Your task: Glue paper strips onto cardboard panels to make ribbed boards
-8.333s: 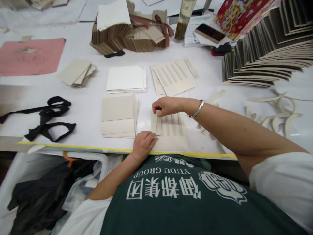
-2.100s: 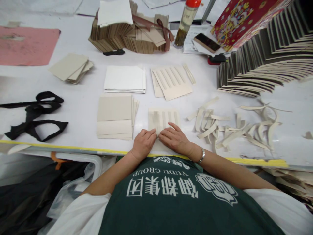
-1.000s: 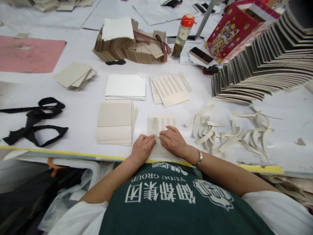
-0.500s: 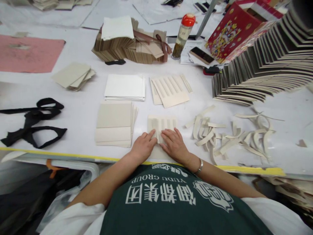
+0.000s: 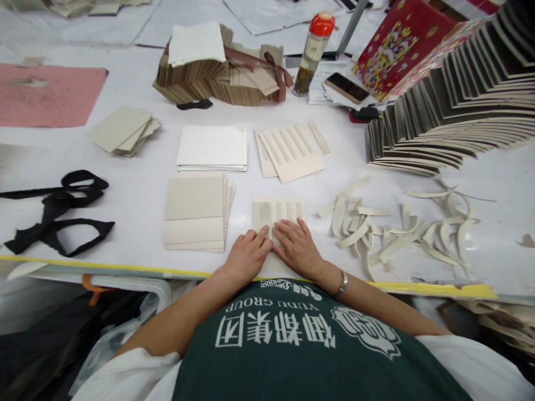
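A beige card with raised strips lies at the table's near edge. My left hand rests on its lower left part, fingers stretched forward and flat. My right hand lies beside it on the lower right part, fingers spread flat and pointing away from me; a bracelet is on that wrist. Both hands press the card and hold nothing. A stack of plain beige cards sits just left of my left hand. A pile of loose curled paper strips lies to the right of my right hand.
Behind the card lie a white sheet stack and a finished stripped card pile. A fanned row of grey boards fills the right. Black ribbon lies at left, a bottle, phone and bundled cardboard at the back.
My right hand came back from the top of the card to its lower edge beside the left hand. Over the last second both hands flattened on the card.
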A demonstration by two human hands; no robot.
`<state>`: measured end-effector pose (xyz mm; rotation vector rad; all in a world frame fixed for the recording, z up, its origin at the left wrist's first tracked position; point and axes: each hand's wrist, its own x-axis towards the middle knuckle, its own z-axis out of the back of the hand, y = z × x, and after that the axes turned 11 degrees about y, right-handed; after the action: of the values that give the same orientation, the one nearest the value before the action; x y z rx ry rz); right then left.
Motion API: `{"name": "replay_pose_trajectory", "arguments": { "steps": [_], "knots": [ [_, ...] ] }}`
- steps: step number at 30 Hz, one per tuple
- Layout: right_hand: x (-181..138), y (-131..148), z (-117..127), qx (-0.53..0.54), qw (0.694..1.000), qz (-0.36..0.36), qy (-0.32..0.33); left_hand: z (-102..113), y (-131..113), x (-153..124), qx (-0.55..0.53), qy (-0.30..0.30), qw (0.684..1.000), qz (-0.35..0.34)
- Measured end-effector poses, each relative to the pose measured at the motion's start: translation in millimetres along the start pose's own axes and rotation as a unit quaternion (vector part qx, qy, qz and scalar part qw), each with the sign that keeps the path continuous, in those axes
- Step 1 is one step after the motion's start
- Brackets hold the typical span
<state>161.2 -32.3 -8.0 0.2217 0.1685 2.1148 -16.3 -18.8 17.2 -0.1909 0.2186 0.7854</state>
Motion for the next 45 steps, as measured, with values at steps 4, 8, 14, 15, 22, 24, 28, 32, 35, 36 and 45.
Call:
{"name": "replay_pose_trajectory", "arguments": {
  "steps": [4,8,14,15,22,24,28,32,35,36,45],
  "knots": [
    [0,0,0,0.009,1.0,-0.002,0.001,-5,0,1,-0.015,-0.015,1.0,0.016],
    [1,-1,-1,0.011,1.0,0.002,0.009,-12,4,2,-0.04,-0.039,0.998,0.007],
    [1,-4,1,-0.002,0.999,0.021,0.033,-20,10,4,-0.058,-0.056,0.996,-0.023],
    [1,-4,2,-0.002,0.999,0.019,0.035,-19,10,4,-0.06,-0.058,0.996,-0.022],
    [1,2,2,-0.001,0.999,-0.022,0.038,-14,10,4,-0.073,-0.063,0.995,-0.008],
    [3,3,2,-0.008,0.999,-0.015,0.046,-14,10,5,-0.07,-0.058,0.996,-0.011],
    [6,1,3,-0.017,0.998,0.004,0.052,-14,10,5,-0.063,-0.059,0.996,-0.014],
    [-1,1,3,-0.015,0.998,-0.004,0.056,-13,9,5,-0.082,-0.07,0.994,-0.009],
    [-6,3,2,-0.008,0.998,-0.007,0.058,-14,9,4,-0.104,-0.078,0.991,-0.001],
    [-7,4,2,-0.006,0.998,-0.005,0.057,-15,9,4,-0.109,-0.078,0.991,0.0],
    [-9,8,3,-0.016,0.999,0.015,0.045,-16,9,5,-0.124,-0.077,0.989,0.004]
  ]
}}
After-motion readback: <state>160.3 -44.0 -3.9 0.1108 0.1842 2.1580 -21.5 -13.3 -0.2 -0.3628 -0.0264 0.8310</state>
